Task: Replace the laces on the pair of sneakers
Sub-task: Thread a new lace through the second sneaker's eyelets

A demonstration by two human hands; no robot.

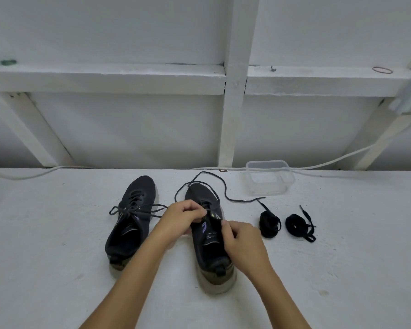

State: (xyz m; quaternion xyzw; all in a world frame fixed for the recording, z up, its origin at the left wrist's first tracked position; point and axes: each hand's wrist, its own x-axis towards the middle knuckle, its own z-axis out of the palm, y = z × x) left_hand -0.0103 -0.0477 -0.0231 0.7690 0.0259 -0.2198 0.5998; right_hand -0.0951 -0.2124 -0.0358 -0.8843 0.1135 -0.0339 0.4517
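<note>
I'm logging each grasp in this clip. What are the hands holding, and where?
Both hold the right sneaker at its lacing: left hand pinches the old lace near the eyelets, right hand grips the tongue edge.

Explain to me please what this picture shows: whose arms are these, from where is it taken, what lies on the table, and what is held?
There is no machine here. A person wears a camera on the head, so you look down on their own arms. On the white table stand two dark sneakers. The left sneaker is laced and tied. At the right sneaker, the left hand pinches its loosened lace near the eyelets, and the right hand grips the shoe's side. Two coiled black laces lie right of the shoes, and a clear plastic box stands behind.
</note>
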